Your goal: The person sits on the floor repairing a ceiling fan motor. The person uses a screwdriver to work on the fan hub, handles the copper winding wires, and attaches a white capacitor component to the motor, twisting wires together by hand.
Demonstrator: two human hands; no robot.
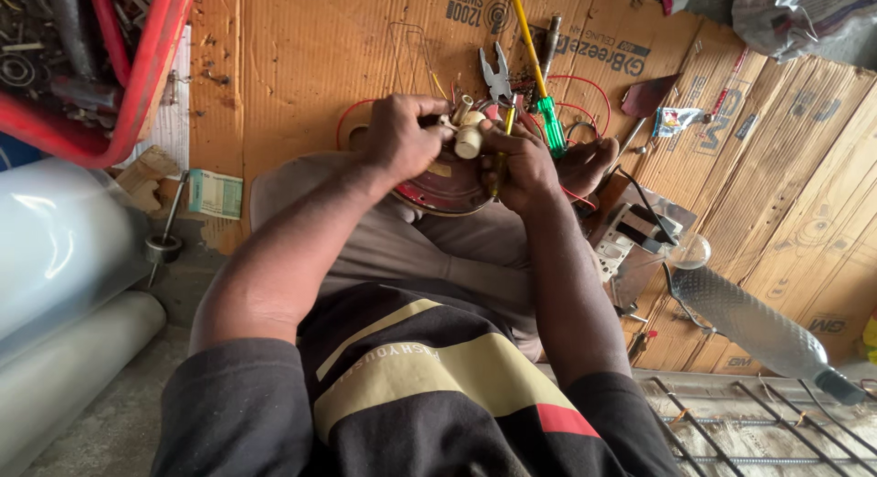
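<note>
The person sits on flattened cardboard that covers the floor. A round motor part with a red rim rests on the lap, near the middle of the cardboard. The left hand is closed around its left edge. The right hand grips the right side, pressing a yellow tool beside the cream spindle. Just beyond the hands lie pliers and a green-handled screwdriver. A red crate stands at the cardboard's far left corner.
</note>
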